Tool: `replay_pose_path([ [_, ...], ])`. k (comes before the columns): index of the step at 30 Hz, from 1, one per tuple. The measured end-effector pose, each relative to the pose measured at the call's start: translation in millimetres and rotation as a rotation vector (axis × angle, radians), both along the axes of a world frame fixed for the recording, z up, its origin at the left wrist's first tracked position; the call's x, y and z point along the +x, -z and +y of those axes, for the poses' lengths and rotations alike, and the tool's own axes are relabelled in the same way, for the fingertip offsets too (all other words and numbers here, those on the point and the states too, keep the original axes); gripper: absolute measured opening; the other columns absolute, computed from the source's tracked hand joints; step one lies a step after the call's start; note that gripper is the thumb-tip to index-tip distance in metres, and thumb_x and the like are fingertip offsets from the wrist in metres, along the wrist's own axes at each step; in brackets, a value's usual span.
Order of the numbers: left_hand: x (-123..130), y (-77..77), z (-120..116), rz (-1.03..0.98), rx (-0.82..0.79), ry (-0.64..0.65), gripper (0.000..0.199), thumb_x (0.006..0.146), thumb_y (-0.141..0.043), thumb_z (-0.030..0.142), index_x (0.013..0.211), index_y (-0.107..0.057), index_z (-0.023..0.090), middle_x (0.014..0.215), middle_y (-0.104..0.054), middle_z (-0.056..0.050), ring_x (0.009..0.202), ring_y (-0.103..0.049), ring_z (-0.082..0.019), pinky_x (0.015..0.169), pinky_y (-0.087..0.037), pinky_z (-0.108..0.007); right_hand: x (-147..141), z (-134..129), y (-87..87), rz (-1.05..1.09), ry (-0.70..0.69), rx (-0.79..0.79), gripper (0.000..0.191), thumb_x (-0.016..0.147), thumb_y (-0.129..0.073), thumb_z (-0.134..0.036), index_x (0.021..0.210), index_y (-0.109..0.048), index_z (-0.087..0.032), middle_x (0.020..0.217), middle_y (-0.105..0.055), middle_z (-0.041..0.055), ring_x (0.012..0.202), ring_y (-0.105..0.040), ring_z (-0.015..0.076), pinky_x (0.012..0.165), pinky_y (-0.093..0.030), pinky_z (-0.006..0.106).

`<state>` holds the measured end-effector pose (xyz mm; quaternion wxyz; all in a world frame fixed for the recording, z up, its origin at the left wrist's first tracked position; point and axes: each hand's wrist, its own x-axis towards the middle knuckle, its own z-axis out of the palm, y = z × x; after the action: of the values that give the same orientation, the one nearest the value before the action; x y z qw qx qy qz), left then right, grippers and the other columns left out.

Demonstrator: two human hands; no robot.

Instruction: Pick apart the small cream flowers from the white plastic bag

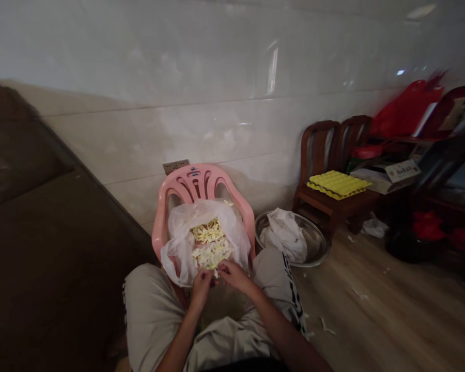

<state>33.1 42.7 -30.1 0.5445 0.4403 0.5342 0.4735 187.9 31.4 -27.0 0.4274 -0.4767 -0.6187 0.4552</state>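
A pink plastic chair (161,206) stands in front of me, bearing an open white plastic bag (178,219). Many small pale yellow-white pieces, like flowers or petals, lie in the bag in two heaps, a yellower one (209,231) behind a whiter one (209,254). At the bag's near edge, my left hand (203,281) and my right hand (231,274) are close together with fingers pinched. A small pale piece (216,273) shows between their fingertips, held by both as far as I can see.
To the right, a metal basin (315,243) on the floor holds a white bag (284,237). Beyond it, a wooden chair (321,199) carries yellow egg trays (337,184). Pale scraps lie on the wooden floor (356,320). A dark brown surface (54,268) fills the left side.
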Motion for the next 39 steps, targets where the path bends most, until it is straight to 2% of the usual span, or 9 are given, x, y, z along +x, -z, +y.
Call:
replay_pose_path([
  [7, -1.0, 3.6, 0.3, -0.023, 0.007, 0.001, 0.042, 0.055, -0.077, 0.054, 0.060, -0.053, 0.020, 0.049, -0.058, 0.006, 0.045, -0.056, -0.013, 0.051, -0.044, -0.026, -1.9, -1.1, -3.5, 0.048, 0.010, 0.028, 0.017, 0.090, -0.056, -0.035, 0.083, -0.054, -0.020, 0.073, -0.057, -0.0030, 0.055, -0.058, 0.0108, 0.048, -0.043, 0.019],
  [11, 0.4, 2.7, 0.4, -0.022, -0.001, -0.003, 0.042, 0.055, -0.078, 0.055, 0.061, -0.055, 0.020, 0.049, -0.060, 0.005, 0.044, -0.057, -0.013, 0.049, -0.044, -0.025, -2.7, -2.6, -3.1, 0.078, -0.022, 0.025, 0.022, 0.090, -0.057, -0.040, 0.090, -0.061, -0.019, 0.081, -0.063, 0.0003, 0.057, -0.061, 0.0124, 0.048, -0.046, 0.021],
  [14, 2.6, -0.1, -0.5, -0.035, -0.010, 0.008, 0.045, 0.053, -0.078, 0.057, 0.061, -0.057, 0.019, 0.053, -0.063, 0.003, 0.043, -0.058, -0.014, 0.048, -0.045, -0.026, -2.0, -3.3, -3.0, 0.040, -0.069, 0.027, 0.026, 0.093, -0.053, -0.039, 0.099, -0.068, -0.018, 0.086, -0.069, 0.0031, 0.057, -0.062, 0.0129, 0.051, -0.047, 0.022],
  [19, 3.9, -4.4, -3.2, -0.056, -0.003, 0.008, 0.046, 0.053, -0.078, 0.059, 0.064, -0.061, 0.018, 0.057, -0.065, 0.002, 0.047, -0.062, -0.016, 0.051, -0.050, -0.028, -0.4, -4.1, -7.9, -0.078, -0.041, 0.099, 0.027, 0.093, -0.052, -0.032, 0.092, -0.074, -0.016, 0.078, -0.072, 0.0036, 0.066, -0.064, 0.0152, 0.061, -0.048, 0.023],
  [25, 2.4, -5.0, -3.3, -0.075, -0.005, 0.014, 0.048, 0.051, -0.081, 0.060, 0.065, -0.064, 0.018, 0.058, -0.066, 0.002, 0.048, -0.063, -0.016, 0.051, -0.050, -0.027, -0.1, -4.0, -10.3, -0.046, -0.011, 0.124, 0.025, 0.090, -0.055, -0.033, 0.093, -0.075, -0.017, 0.087, -0.075, 0.0050, 0.080, -0.067, 0.0191, 0.072, -0.052, 0.028],
  [33, 2.7, -1.6, -0.9, -0.081, -0.027, 0.034, 0.053, 0.051, -0.080, 0.065, 0.066, -0.064, 0.017, 0.057, -0.066, 0.001, 0.046, -0.062, -0.015, 0.051, -0.052, -0.029, -0.3, -2.9, -8.9, 0.071, -0.036, 0.065, 0.027, 0.087, -0.059, -0.035, 0.099, -0.073, -0.016, 0.092, -0.075, 0.0072, 0.079, -0.069, 0.0205, 0.074, -0.054, 0.031],
  [39, 2.6, -2.8, -2.7, -0.085, 0.031, 0.073, 0.055, 0.054, -0.077, 0.069, 0.072, -0.067, 0.017, 0.062, -0.070, -0.001, 0.052, -0.064, -0.018, 0.056, -0.053, -0.031, 0.7, -3.9, -12.6, 0.075, -0.041, 0.077, 0.025, 0.088, -0.056, -0.033, 0.097, -0.073, -0.016, 0.089, -0.074, 0.0065, 0.076, -0.068, 0.0190, 0.072, -0.052, 0.030],
])
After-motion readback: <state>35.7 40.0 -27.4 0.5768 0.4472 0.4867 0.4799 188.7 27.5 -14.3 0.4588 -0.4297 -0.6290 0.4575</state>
